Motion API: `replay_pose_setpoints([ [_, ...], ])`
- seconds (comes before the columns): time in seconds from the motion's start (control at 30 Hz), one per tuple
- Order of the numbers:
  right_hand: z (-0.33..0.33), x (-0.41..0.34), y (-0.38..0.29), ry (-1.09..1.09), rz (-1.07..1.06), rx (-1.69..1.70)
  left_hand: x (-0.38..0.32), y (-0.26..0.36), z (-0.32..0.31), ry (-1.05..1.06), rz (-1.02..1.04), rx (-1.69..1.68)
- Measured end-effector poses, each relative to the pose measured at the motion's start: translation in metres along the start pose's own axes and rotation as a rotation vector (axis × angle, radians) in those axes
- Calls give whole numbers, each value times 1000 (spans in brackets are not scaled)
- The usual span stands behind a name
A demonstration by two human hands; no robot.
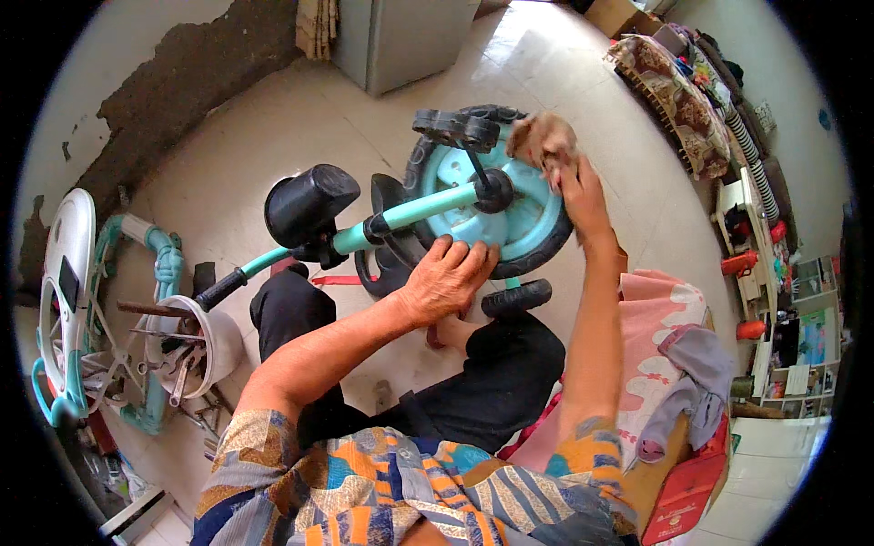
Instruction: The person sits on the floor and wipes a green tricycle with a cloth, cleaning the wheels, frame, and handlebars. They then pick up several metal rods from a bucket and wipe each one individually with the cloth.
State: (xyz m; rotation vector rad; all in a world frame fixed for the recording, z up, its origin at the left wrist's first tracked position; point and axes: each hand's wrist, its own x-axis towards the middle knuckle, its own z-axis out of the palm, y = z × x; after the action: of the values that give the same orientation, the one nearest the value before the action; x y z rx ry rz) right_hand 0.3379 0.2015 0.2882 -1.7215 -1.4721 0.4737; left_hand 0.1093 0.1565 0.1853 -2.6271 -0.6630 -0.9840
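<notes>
A child's tricycle front wheel (526, 205), turquoise with a black tyre, stands before me, joined to a turquoise fork tube (427, 207). My left hand (447, 276) rests on the wheel's near side, fingers curled over its rim. In my right hand (584, 198) is a brown cloth (544, 140), bunched against the wheel's far right edge. One black pedal (456, 128) sits at the top of the wheel, another (517, 297) below it. A black cup-shaped basket (311, 205) and a handlebar with a black grip (222, 289) reach to the left.
At the left stand a white bucket (222, 348) of hand tools and a turquoise tubular frame (160, 266) on the tiled floor. A grey cabinet (403, 48) is ahead. On the right are a pink patterned cloth (649, 341), a grey garment (703, 368) and a red bag (686, 488).
</notes>
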Motion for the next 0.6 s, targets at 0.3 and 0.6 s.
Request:
replay_pose_setpoints([
  [0.3, 72, -117, 33, 390, 118, 702, -3, 0, 3, 46, -12, 16],
  [0.6, 136, -177, 35, -22, 467, 714, -8, -1, -10, 29, -92, -93],
])
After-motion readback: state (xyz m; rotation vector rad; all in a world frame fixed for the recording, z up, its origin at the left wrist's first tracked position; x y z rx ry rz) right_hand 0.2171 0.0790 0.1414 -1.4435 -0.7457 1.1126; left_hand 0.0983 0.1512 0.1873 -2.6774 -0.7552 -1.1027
